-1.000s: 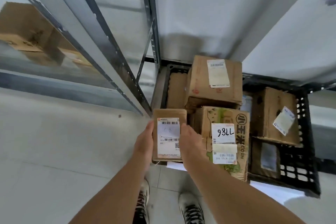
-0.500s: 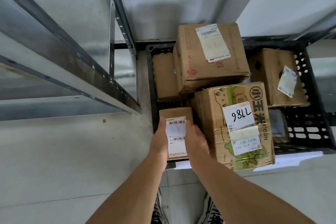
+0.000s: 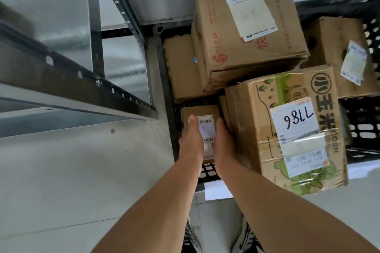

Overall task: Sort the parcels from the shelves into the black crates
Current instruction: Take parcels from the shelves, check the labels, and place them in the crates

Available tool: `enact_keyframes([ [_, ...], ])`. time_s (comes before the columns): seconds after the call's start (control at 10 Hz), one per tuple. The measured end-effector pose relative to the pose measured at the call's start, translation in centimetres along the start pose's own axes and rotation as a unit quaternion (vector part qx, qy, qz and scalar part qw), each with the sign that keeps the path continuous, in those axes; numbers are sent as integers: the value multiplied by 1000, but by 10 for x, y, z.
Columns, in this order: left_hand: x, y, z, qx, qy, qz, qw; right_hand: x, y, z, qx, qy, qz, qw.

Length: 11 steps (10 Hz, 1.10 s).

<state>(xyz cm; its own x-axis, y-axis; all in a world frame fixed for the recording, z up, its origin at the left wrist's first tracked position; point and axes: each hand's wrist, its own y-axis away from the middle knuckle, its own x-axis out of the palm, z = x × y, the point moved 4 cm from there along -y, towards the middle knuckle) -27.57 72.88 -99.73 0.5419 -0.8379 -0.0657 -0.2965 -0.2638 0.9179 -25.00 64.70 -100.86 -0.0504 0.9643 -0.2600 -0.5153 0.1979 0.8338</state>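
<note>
A small brown parcel (image 3: pixel 202 113) with a white barcode label sits low in the near left corner of the black crate (image 3: pixel 364 129). My left hand (image 3: pixel 190 141) grips its left side and my right hand (image 3: pixel 223 144) grips its right side. Right beside it stands a tall green-printed carton (image 3: pixel 287 129) labelled 7786. A big brown carton (image 3: pixel 246 33) lies on top of the pile behind. A flat brown parcel (image 3: pixel 181 68) lies at the crate's far left and another brown box (image 3: pixel 337 51) at the right.
A grey metal shelf frame (image 3: pixel 78 80) runs along the left, its lower beam close to the crate's left wall. Pale floor tiles (image 3: pixel 72 170) spread to the near left. A white sheet (image 3: pixel 216 190) lies under the crate's front edge. My shoes (image 3: pixel 192 238) stand below.
Both hands carried the small parcel forward and down, from above the crate's front edge into its near left corner. The camera moved closer over the crate.
</note>
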Motion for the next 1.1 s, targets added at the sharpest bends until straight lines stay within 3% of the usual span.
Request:
enact_keyframes([
  [0.3,8,-14,3,24,9,-63,998,16,-12,-6,42,-115,-15,992],
  [0.5,6,-27,10,-3,-18,-67,998,7,-6,-9,71,-58,-19,996],
  [0.6,12,-5,-8,3,-26,-40,999,61,-92,-69,36,-17,51,998],
  [0.7,11,-7,-6,43,-75,-34,996,55,-77,-42,-1,-15,65,998],
  [0.8,5,-15,5,74,-113,-34,990,17,-70,-57,38,-17,-37,998],
  [0.9,2,-12,4,72,-120,-25,990,5,-18,-20,41,-60,1,997],
  [1.1,7,-16,-3,4,-77,3,997,15,-14,-8,70,-117,14,991],
])
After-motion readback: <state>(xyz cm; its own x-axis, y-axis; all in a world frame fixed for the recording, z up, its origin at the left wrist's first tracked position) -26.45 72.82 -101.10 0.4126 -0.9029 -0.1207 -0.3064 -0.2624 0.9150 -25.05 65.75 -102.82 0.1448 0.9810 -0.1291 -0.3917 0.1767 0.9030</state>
